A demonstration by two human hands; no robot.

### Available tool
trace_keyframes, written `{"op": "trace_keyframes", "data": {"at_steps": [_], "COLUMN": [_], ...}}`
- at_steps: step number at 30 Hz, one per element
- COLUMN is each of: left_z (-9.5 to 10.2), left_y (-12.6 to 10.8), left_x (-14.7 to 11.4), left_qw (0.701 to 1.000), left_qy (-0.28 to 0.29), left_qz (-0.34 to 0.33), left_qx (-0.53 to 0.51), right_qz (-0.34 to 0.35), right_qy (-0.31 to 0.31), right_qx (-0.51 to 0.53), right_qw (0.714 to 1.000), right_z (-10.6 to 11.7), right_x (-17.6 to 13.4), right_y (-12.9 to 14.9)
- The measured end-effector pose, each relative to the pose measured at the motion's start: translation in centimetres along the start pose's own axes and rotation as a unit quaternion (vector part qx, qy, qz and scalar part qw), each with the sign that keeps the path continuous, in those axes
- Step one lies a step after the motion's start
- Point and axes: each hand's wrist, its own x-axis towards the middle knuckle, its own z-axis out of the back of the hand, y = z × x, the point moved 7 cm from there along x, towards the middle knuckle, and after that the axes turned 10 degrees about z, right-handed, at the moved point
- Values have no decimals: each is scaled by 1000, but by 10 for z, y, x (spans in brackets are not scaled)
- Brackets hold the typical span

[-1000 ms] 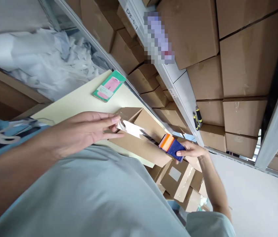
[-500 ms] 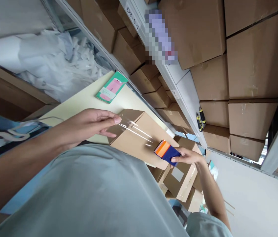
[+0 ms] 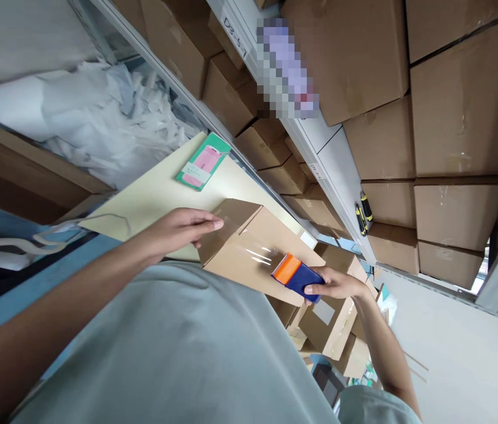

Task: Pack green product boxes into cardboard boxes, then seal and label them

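A closed cardboard box lies on the pale yellow table in front of my body. Clear tape runs along its top and catches the light. My right hand grips a blue and orange tape dispenser, whose orange end is at the box's top, near the right part. At the box's left end is my left hand, fingers stretched out and close together, the fingertips at the end face. Whether they still touch the tape's end I cannot tell.
A green packet with a pink picture lies on the table behind the box. Shelves packed with cartons rise beyond; two yellow-black cutters hang on the shelf rail. White crumpled wrapping fills the left back. Open cartons stand at right.
My left hand has gone from holding the tape stretched above the box to lower at its left end. The tape now lies closer to the top. The dispenser has dipped slightly.
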Motion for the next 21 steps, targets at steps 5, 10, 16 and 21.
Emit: {"op": "trace_keyframes", "data": {"at_steps": [5, 10, 16, 21], "left_z": [-12, 4, -49, -72], "left_y": [0, -23, -29, -25], "left_x": [-8, -46, -59, -49], "left_qw": [999, 961, 931, 924], "left_qy": [-13, -197, -173, -189], "left_qz": [-32, -104, -138, -159], "left_qx": [41, 164, 289, 290], "right_qz": [5, 14, 49, 58], "right_qy": [-13, -18, -12, -17], "right_qx": [-7, -30, -38, -38], "right_qw": [1000, 999, 998, 997], "right_z": [-5, -8, -15, -19], "right_x": [-2, -4, -2, 2], "right_y": [2, 2, 9, 11]}}
